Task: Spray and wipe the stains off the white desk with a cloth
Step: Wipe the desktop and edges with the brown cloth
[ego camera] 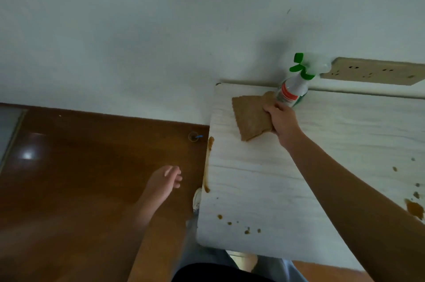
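Note:
The white desk (264, 180) fills the right half of the head view. Brown stains (208, 164) run down its left edge, small brown spots (239, 224) dot the near edge, and a larger blotch (415, 209) lies at the far right. My right hand (281, 118) grips a brown cloth (249, 116) at the desk's far left corner. Just behind the hand stands a spray bottle (293, 89) with a green trigger, against the wall. My left hand (165, 182) hangs over the floor left of the desk, fingers relaxed, holding nothing.
A beige wall socket strip (377, 71) sits on the white wall above the desk's far edge. Brown wooden floor (92, 166) spreads to the left, with a small round fitting (193, 136) near the wall. A white shoe (197, 199) shows beside the desk edge.

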{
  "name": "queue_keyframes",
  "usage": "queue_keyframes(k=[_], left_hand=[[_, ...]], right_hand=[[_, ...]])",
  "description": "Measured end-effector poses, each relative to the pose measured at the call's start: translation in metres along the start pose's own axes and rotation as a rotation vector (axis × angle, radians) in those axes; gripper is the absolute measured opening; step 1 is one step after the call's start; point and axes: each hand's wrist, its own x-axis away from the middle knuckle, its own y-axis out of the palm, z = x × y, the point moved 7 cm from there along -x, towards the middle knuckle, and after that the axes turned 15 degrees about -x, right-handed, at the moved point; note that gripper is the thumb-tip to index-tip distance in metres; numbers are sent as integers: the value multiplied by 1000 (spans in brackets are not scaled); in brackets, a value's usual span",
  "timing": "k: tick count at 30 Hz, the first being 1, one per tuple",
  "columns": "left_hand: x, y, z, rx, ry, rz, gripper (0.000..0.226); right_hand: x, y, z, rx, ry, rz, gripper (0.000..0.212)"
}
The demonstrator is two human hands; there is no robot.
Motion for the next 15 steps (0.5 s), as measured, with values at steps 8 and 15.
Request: queue_keyframes(k=[8,15], left_hand=[[88,74,73,-106,3,154,35],[105,128,158,-381,258,345,44]], right_hand=[[54,-106,-29,222,-145,-148,14],[74,-165,-76,520,-443,-198,27]])
